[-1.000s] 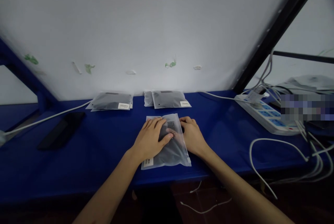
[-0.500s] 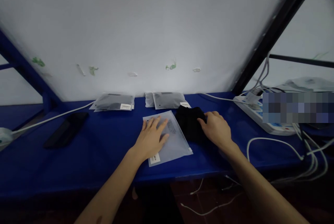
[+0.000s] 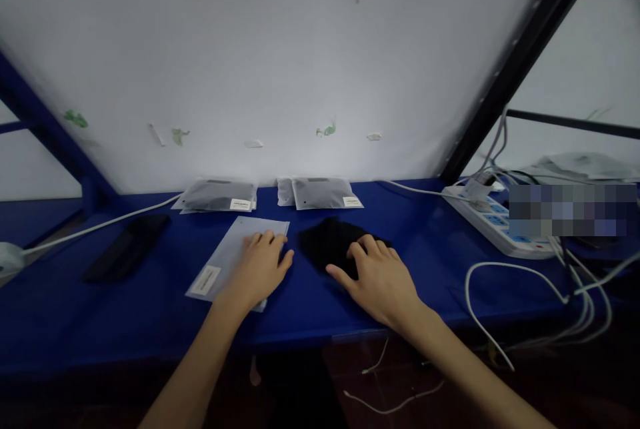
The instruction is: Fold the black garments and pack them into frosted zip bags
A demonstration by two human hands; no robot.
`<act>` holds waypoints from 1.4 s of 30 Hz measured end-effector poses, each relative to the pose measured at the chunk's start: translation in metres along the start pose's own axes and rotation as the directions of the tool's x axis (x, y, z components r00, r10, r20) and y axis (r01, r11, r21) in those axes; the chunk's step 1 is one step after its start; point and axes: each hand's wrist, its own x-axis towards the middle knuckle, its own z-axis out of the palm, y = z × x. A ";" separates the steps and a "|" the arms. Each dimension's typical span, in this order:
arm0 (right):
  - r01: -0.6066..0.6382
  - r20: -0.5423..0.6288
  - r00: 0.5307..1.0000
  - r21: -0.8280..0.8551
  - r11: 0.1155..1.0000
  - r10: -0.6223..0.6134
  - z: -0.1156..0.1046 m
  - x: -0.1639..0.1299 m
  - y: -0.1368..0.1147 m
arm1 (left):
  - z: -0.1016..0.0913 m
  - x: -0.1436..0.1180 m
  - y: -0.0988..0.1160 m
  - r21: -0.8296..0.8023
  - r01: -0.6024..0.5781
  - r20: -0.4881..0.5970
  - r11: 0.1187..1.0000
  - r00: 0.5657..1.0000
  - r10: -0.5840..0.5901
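At the centre of the frame the left hand (image 3: 257, 269) lies flat, fingers spread, on an empty clear bag (image 3: 227, 257) on the blue surface (image 3: 125, 309). Just right of it, the right hand (image 3: 380, 279) rests open on a black cloth (image 3: 327, 245) (folded, dark).

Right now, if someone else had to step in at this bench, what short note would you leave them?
Left hand: flat, palm down on the empty clear bag, holding nothing.
Right hand: fingers spread on the black folded cloth, not gripping it.
The cloth lies out of its bag on the blue table, beside the bag and just right of it.
Two packed bags lie at the back by the wall; a black phone lies to the left, a power strip with cables to the right.
Done: cloth out of the bag.
Left: the two sealed packs are unopened.
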 end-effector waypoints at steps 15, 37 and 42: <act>0.016 -0.053 0.999 0.138 0.990 -0.008 0.016 -0.005 -0.005 | -0.008 -0.044 0.019 -0.134 -0.105 -0.251 0.985 0.966 0.069; -0.110 0.244 0.962 -0.077 0.991 0.125 -0.008 0.036 -0.061 | 0.007 -0.065 0.044 -0.145 -0.168 -0.191 0.975 0.972 0.139; -0.167 0.221 0.963 0.045 0.985 0.153 -0.011 0.037 -0.059 | 0.004 -0.065 0.046 -0.075 -0.145 -0.205 0.987 0.971 0.128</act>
